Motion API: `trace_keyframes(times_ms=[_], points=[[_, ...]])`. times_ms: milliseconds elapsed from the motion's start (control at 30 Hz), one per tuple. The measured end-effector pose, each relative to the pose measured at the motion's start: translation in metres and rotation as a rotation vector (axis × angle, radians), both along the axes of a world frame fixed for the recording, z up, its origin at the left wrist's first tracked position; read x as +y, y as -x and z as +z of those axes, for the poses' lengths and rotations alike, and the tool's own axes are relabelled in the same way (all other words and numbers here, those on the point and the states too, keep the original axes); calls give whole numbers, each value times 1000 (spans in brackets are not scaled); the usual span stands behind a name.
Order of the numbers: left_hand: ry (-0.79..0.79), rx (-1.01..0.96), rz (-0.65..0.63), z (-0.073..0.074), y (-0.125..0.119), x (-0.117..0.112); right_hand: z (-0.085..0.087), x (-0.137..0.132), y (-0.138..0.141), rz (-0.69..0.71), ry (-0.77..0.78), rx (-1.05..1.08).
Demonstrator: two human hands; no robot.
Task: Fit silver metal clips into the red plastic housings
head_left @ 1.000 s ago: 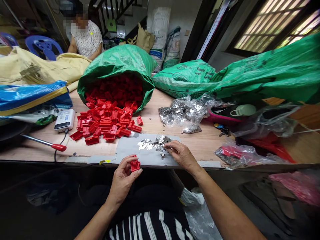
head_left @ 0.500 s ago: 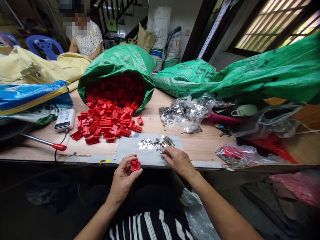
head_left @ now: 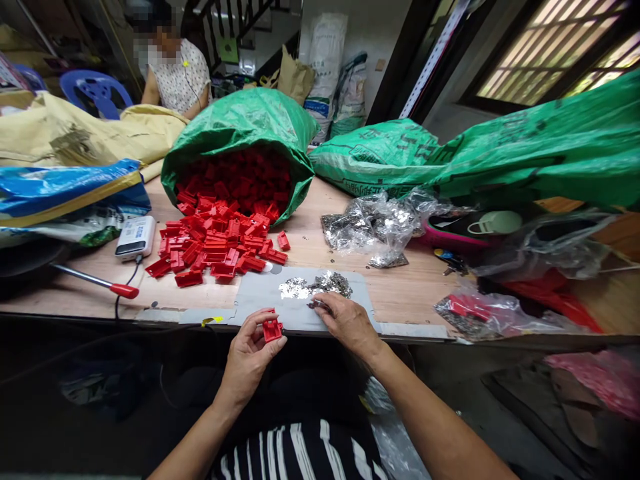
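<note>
The left hand (head_left: 249, 360) pinches a boxy red plastic part (head_left: 273, 331) over the near edge of a grey mat (head_left: 260, 293); the right hand (head_left: 347, 327) has a small silver metal piece (head_left: 318, 305) at its fingers, just before a heap of silver metal pieces (head_left: 331, 284) on the mat.

Far past the right hand (head_left: 347, 327), a latticed window (head_left: 545, 57) lets in daylight through its dark frame; beyond the left hand (head_left: 247, 363), a blue plastic chair (head_left: 95, 93) stands near a dark staircase railing (head_left: 230, 30); white sacks (head_left: 325, 73) lean against a pale wall (head_left: 379, 40).

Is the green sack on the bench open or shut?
Open: the green sack lies on its side, mouth spilling red plastic parts onto the bench.
</note>
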State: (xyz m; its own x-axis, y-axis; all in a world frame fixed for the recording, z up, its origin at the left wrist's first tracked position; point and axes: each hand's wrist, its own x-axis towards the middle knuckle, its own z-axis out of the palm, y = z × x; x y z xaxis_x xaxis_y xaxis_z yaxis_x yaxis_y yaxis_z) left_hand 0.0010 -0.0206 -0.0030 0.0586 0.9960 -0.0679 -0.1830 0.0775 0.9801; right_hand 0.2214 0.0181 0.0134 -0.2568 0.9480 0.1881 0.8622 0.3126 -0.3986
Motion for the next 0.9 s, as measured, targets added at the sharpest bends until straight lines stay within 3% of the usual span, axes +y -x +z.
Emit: trace_keyframes(times_ms=[167,367,600,900], points=[[-1,-3,1,-2,-1,0,4,1,-6,22,33,47],[4,-39,-21,0,-4,2,9,4,-3,-20,144,295],[82,-148,-102,7,-8,6,3,14,0,-106,268,562],[103,-210,-75,9,-16,17,12,15,2,-83,268,390]])
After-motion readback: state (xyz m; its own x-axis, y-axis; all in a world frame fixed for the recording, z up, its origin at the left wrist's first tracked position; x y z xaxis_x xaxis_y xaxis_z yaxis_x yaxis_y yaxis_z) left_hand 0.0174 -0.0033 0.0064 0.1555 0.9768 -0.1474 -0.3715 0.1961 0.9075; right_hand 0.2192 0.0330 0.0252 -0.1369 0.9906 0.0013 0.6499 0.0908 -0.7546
